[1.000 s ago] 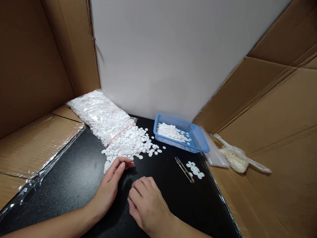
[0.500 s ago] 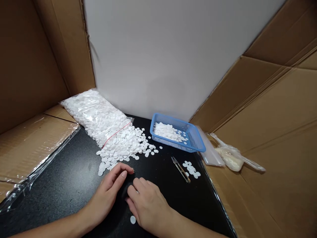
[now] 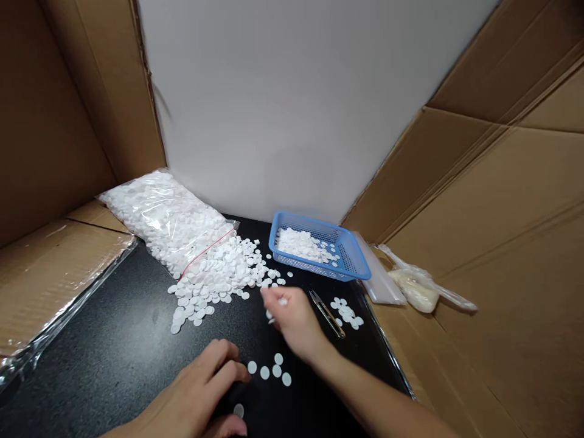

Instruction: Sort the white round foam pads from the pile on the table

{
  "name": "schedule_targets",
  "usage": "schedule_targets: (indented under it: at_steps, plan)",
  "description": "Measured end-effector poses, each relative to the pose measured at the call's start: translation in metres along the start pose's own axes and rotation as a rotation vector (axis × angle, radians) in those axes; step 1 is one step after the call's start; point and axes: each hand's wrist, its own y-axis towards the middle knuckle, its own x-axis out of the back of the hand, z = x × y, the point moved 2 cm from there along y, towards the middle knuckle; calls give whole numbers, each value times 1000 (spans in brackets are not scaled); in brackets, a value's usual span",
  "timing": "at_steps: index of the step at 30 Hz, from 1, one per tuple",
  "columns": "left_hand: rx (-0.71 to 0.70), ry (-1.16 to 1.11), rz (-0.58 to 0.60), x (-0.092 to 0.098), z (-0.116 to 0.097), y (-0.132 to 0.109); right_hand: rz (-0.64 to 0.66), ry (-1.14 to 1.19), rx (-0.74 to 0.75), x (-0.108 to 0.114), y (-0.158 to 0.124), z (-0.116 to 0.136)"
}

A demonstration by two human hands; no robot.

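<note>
My right hand (image 3: 295, 321) is closed and raised over the table. It grips some small white plastic discs (image 3: 283, 301), a few of which show between and below its fingers. My left hand (image 3: 201, 386) rests low on the table with fingers and thumb apart. One disc (image 3: 238, 410) lies between its thumb and fingers. Just right of its fingertips, several loose discs (image 3: 264, 372) lie flat on the black surface. Beyond both hands spreads a big heap of the same discs (image 3: 223, 264), spilling from a clear zip bag (image 3: 164, 210) with a red seal line.
A blue mesh basket (image 3: 362, 267) holding more discs stands at the back. Thread snips (image 3: 327, 314) lie right of my right hand, beside a small group of discs (image 3: 347, 313). Flat clear bags (image 3: 383, 283) and a knotted plastic bag (image 3: 417, 289) rest along the cardboard wall (image 3: 502, 255).
My right hand has moved forward and up, away from my left, with discs in it. My left hand has drawn back toward me. Several discs now show on the table between them.
</note>
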Motion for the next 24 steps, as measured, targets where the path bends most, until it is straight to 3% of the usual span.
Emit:
schedule_targets:
  at_steps: [2,6,9,13,18,24]
  plan:
    - [-58,75,82,-4,4,6,-68,13,-94,23,34,-17]
    - [-227,207,104,1,-4,31,-210,-72,-243,68,106,-61]
    - [-374,203,222,5,-18,49,-167,-148,-303,81,137,-85]
    - [-475,145,319,1,-26,62,-46,-226,-323,73,141,-102]
    - [-505,131,350,-7,-18,62,-36,-305,-330,75,129,-113]
    - [-472,144,334,13,-12,56,21,-347,-327,82,118,-115]
